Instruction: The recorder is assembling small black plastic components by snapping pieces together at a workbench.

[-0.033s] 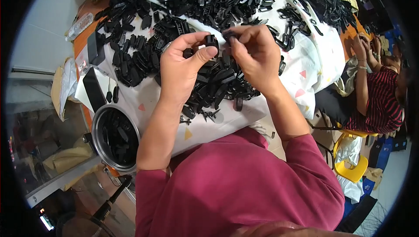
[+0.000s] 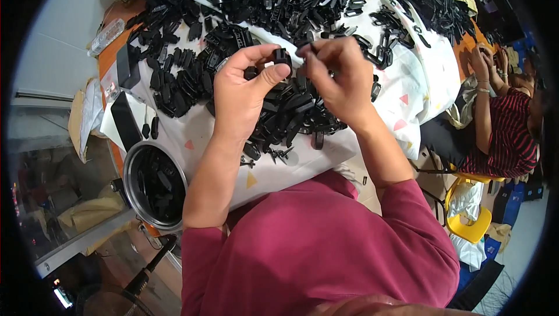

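Hundreds of black plastic clips point(image 2: 279, 1) heaped over white cloth point(image 2: 419, 83); metal bowl point(image 2: 135, 199) with more at table edge. Left hand point(image 2: 241, 92) pinches small black piece point(image 2: 282, 57) between thumb and fingertips, above heap. Right hand point(image 2: 340, 80) just beside, fingertips closed on tiny part, too small to identify.

Both hands raised together, fingertips nearly meeting.
The left hand point(image 2: 241, 92) pinched with thumb and forefinger; the right hand point(image 2: 338, 77) curled, fingers bent inward.

A metal bowl point(image 2: 152, 183) holding black parts sits at the near left edge of the white cloth point(image 2: 419, 77). Right of the cloth, another person point(image 2: 505, 122) in stripes sits above a yellow stool point(image 2: 466, 223).
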Motion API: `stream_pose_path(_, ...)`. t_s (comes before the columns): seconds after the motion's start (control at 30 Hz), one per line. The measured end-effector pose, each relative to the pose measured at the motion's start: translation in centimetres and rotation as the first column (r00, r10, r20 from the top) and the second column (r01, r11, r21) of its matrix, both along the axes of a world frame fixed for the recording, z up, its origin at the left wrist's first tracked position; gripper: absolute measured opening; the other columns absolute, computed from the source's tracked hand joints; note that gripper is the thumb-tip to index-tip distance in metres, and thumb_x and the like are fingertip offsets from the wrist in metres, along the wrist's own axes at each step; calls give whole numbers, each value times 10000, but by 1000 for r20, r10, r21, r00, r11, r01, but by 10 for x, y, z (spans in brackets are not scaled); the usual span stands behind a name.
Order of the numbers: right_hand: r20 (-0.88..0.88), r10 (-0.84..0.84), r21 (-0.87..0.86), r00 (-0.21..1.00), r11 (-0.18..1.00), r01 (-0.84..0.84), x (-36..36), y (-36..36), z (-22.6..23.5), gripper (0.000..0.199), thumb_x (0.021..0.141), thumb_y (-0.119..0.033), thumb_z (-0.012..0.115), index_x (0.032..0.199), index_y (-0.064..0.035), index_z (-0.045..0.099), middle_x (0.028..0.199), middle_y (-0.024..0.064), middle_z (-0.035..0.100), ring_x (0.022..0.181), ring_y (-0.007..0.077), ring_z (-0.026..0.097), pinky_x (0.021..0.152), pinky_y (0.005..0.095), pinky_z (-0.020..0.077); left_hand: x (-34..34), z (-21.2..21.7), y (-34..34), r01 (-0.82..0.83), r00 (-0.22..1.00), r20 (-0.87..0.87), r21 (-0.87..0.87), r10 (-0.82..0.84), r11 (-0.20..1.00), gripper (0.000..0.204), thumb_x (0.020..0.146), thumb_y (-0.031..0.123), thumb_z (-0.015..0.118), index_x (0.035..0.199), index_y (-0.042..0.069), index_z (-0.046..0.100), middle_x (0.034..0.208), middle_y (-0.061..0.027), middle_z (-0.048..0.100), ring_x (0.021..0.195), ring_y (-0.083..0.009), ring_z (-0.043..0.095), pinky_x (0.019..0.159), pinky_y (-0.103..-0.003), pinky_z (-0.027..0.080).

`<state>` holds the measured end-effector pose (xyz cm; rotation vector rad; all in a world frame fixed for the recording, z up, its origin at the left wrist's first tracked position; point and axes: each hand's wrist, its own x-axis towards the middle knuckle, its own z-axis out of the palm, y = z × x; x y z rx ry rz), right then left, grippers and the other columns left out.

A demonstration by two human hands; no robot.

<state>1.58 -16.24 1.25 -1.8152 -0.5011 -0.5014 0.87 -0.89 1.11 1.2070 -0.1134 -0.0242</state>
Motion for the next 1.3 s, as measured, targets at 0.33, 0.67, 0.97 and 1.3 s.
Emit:
stream_pose_path(0.33,115,35,-22,993,999,-32,-2,2,-16,244,700,-11,666,913,-26,546,849,116,591,756,267,595,605,295,475,3,-3,-7,-96,992,-66,145,107,985,266,740,15,644,993,9,565,878,-18,580,726,-63,515,601,-161,405)
stream_pose_path(0.67,255,96,-221,962,975,-38,8,-14,-6,276,699,-6,642,965,-62,598,925,88,598,809,240,586,695,315,472,5,1,1,-156,984,-32,306,174,939,288,689,-26,668,970,1,611,819,-30,603,718,-86,537,657,-200,437)
stream_pose_path(0.97,173,48,-167,984,986,-18,-6,-20,5,265,735,-9,643,995,4,592,922,122,616,811,199,615,700,251,483,-1,0,-4,-62,993,108,208,40,976,269,674,49,734,918,3,630,735,25,572,641,-25,474,571,-163,399)
stream_pose_path(1.3,284,54,-273,957,962,27,-12,-15,-6,306,677,73,640,969,-14,611,883,133,619,714,213,610,593,260,491,-5,-1,9,-82,980,198,359,10,930,218,706,93,717,896,19,639,769,24,594,636,-30,475,569,-168,401)
